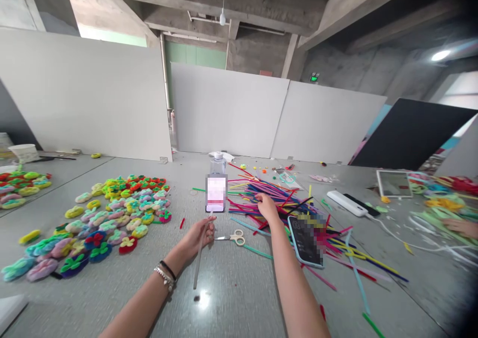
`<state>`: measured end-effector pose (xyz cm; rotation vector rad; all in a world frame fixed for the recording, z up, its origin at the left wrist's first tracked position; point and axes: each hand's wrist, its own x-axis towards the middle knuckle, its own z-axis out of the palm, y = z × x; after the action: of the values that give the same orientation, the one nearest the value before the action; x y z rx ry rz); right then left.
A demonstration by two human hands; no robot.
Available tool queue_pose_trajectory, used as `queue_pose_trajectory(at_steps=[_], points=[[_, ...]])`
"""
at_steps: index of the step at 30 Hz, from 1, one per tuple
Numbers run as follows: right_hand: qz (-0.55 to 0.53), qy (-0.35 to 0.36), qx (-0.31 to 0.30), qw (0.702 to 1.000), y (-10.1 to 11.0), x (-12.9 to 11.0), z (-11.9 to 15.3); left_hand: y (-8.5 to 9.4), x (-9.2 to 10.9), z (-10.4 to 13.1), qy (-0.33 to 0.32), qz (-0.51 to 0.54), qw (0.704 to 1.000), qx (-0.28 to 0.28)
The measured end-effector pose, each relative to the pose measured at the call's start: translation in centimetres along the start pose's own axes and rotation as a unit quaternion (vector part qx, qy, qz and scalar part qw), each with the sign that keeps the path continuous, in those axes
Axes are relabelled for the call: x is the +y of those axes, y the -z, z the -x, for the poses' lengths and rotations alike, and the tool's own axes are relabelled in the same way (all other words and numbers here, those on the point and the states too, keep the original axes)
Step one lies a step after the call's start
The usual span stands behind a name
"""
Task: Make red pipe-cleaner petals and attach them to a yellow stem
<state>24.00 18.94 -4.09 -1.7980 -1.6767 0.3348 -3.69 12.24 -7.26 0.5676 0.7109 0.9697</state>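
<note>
My left hand (pixel 199 236) is closed on a pale grey pipe cleaner (pixel 198 263) that hangs down toward the table's front. To its right lie scissors (pixel 236 237) with cream handles. My right hand (pixel 266 206) reaches over a pile of coloured pipe cleaners (pixel 257 191), its fingertips close together among the stems; what they hold, if anything, is too small to name. Just beyond my left hand a lit phone (pixel 216 193) stands against a clear bottle (pixel 218 165). A second phone (pixel 306 241) lies on the pile, right of my right forearm.
Many fuzzy flower shapes (pixel 112 213) cover the left of the grey table (pixel 224 298). A white power bank (pixel 346 203) with a cable and a framed tablet-like object (pixel 395 183) are at right. Another person's hand (pixel 461 226) shows at the right edge.
</note>
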Motion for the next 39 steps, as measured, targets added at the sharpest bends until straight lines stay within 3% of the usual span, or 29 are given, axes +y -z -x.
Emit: queue_pose_trajectory(at_steps=[4,12,24,30,34,39], points=[[0.013,0.013,-0.041,0.999,1.5,-0.9,-0.4,-0.2,-0.1,0.2,0.006,-0.005,1.000,-0.008],[0.066,-0.007,-0.260,0.963,1.9,-1.5,0.8,-0.4,0.1,0.2,0.017,-0.005,1.000,-0.018],[0.129,-0.012,-0.324,0.937,3.3,-3.0,1.5,-0.3,-0.1,0.2,0.011,-0.008,1.000,-0.019],[0.122,0.018,-0.267,0.956,4.9,-4.0,1.8,-0.2,-0.1,0.3,0.008,-0.009,1.000,-0.024],[0.112,0.058,-0.141,0.982,6.6,-4.9,1.9,-0.2,-0.2,0.2,0.008,-0.014,1.000,-0.021],[0.100,0.088,-0.005,0.991,9.3,-5.4,2.3,-0.5,-0.2,0.4,0.000,-0.019,1.000,-0.018]])
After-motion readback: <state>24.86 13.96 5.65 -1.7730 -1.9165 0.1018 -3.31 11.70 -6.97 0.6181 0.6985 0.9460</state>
